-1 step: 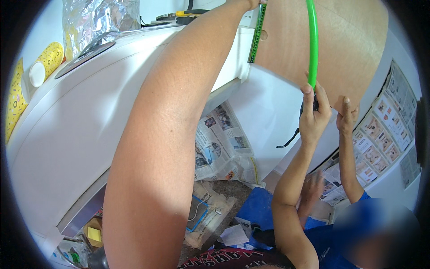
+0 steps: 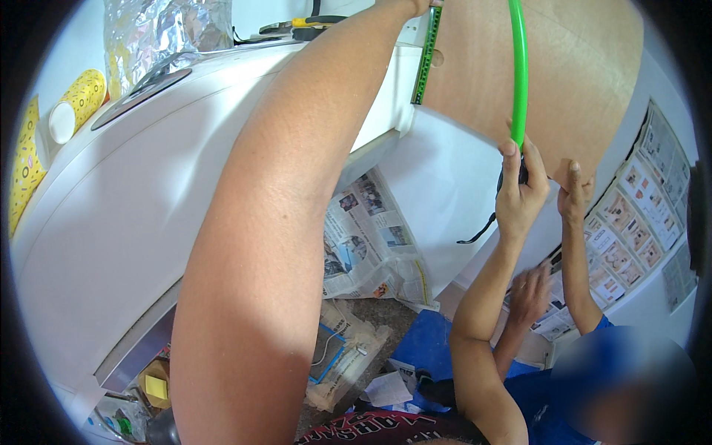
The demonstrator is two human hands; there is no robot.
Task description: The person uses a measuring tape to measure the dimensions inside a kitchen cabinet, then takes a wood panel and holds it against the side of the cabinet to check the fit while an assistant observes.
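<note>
My left forearm runs up across the picture to my left hand [image 2: 404, 7], cut off by the top edge. Its fingers, partly seen, close at a marked green tape blade [image 2: 427, 58], which lies along the edge of a wooden board [image 2: 475, 67]. My right hand [image 2: 521, 185] grips the dark case of a tape measure [image 2: 523, 172], mostly covered by the fingers. From it a bright green blade [image 2: 520, 74] arches up out of view; a black strap dangles beside. Another person's hand [image 2: 575, 191] holds the board's lower corner.
A white curved-looking worktop [image 2: 111, 215] fills the left, with pliers [image 2: 319, 28], patterned yellow paper cups [image 2: 77, 106] and crumpled foil-like wrapping [image 2: 167, 26]. Newspaper [image 2: 371, 237] hangs below. A person in blue [image 2: 534, 404] stands close at right; another hand [image 2: 530, 293] is near my forearm.
The other hand beside my right forearm has shifted slightly up and to the right, its fingers more distinct. My hands, the tape measure and the board look unmoved.
</note>
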